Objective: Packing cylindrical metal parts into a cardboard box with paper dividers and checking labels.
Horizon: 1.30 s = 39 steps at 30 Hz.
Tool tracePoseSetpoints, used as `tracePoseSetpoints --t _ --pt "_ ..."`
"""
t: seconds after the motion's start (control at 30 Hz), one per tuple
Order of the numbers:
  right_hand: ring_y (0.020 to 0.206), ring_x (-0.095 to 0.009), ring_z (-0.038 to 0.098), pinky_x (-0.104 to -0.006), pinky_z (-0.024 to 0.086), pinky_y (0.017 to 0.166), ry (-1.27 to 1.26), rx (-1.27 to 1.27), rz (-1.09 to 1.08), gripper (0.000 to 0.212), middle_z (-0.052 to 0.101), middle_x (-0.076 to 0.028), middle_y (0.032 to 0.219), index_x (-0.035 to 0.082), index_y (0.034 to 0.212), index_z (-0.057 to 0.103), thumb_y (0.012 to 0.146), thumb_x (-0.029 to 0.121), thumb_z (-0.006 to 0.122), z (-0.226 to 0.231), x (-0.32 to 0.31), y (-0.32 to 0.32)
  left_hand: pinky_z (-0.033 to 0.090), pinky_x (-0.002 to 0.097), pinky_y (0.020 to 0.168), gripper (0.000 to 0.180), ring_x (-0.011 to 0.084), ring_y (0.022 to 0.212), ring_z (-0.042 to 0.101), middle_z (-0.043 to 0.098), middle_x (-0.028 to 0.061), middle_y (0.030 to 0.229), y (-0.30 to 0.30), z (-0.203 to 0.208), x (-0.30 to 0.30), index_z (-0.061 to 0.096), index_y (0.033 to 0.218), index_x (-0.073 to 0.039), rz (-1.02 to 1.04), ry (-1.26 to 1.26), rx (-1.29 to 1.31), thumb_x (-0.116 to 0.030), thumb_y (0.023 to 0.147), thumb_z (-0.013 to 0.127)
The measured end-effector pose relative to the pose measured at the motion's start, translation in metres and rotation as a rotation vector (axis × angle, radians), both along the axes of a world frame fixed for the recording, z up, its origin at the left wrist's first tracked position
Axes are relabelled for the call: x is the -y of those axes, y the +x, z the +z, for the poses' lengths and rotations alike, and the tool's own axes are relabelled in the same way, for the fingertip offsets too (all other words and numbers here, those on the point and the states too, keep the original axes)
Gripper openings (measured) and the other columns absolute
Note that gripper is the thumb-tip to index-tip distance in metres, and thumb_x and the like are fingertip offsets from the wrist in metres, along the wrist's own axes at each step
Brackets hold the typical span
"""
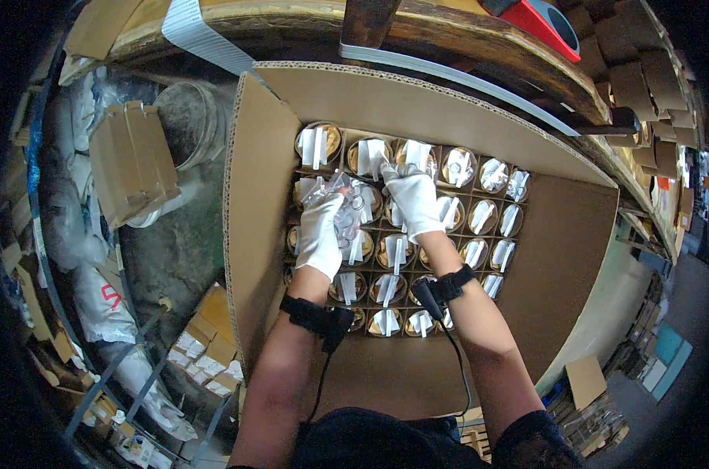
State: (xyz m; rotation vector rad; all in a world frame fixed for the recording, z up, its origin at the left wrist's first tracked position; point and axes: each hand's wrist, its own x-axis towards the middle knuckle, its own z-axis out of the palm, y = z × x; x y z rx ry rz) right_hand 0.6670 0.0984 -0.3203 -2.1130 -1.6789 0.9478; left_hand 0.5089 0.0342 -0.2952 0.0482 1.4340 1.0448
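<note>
A large open cardboard box [264, 195] stands before me, divided into cells by brown cardboard partitions. Round containers [458, 167] fill the cells in rows, most with white folded strips [315, 147] on top; some toward the right also carry clear, shiny packets [493, 175]. My left hand [320, 238], in a white glove, is closed on a bunch of small clear plastic packets [354, 209] over the left-hand cells. My right hand [414, 202], gloved too, reaches to the far row. Its fingers are pinched together over a container; what they hold is too small to make out.
A wooden shelf edge [464, 39] runs behind the box, with a red and grey tool [538, 30] on it. To the left are a folded cardboard piece [132, 160], a translucent bucket [186, 125] and plastic-wrapped bundles [104, 305]. Stacked cartons [628, 62] stand far right.
</note>
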Motion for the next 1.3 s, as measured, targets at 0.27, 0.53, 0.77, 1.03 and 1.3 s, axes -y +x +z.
tracePoseSetpoints --t 0.27,0.53,0.77,1.03,1.3 --pt "0.067 -0.035 0.064 -0.0384 0.05 0.065 0.013 -0.405 0.133 0.051 0.064 -0.022 0.071 0.0 0.083 0.07 0.085 0.051 0.062 0.029 0.03 -0.022 0.047 0.0215 0.049 0.016 0.0085 0.059 0.059 0.065 -0.0007 0.08 -0.012 0.0 0.022 0.066 0.103 -0.009 0.018 -0.083 0.257 -0.018 0.091 0.059" --pt "0.061 -0.024 0.062 -0.0337 0.049 0.061 -0.128 -0.638 0.109 0.04 0.067 -0.02 0.074 -0.001 0.093 0.067 0.088 0.038 0.065 0.025 -0.016 -0.081 0.052 0.0272 0.052 0.022 0.0138 0.065 0.062 0.065 0.0039 0.09 -0.017 -0.008 0.041 0.056 0.114 -0.01 0.103 0.0 0.274 -0.019 0.095 0.05" --pt "0.072 -0.035 0.064 -0.0412 0.053 0.067 0.257 -0.083 0.657 0.047 0.066 -0.019 0.078 0.009 0.101 0.07 0.074 0.048 0.071 0.048 0.023 -0.064 0.054 0.0331 0.08 0.041 0.0211 0.091 0.064 0.064 0.0108 0.105 -0.029 -0.038 0.065 0.055 0.117 -0.005 0.145 0.199 0.696 -0.038 0.093 0.052" --pt "0.063 -0.025 0.059 -0.0325 0.049 0.059 -0.129 -0.989 0.046 0.003 0.061 -0.01 0.068 0.002 0.073 0.065 0.072 0.004 0.065 0.001 0.055 -0.054 0.055 0.0301 0.066 0.022 0.0157 0.081 0.064 0.063 0.0033 0.093 -0.031 -0.075 0.086 0.059 0.109 -0.008 -0.023 0.212 0.047 -0.016 0.089 0.062" --pt "0.063 -0.037 0.06 -0.0406 0.047 0.058 0.074 -0.332 0.267 0.027 0.061 -0.022 0.068 0.0 0.075 0.066 0.084 0.025 0.067 -0.016 0.051 -0.059 0.053 0.0268 0.049 0.016 0.0146 0.061 0.062 0.062 0.0033 0.085 -0.012 -0.036 0.069 0.059 0.104 -0.01 0.051 -0.075 0.075 -0.02 0.093 0.056"
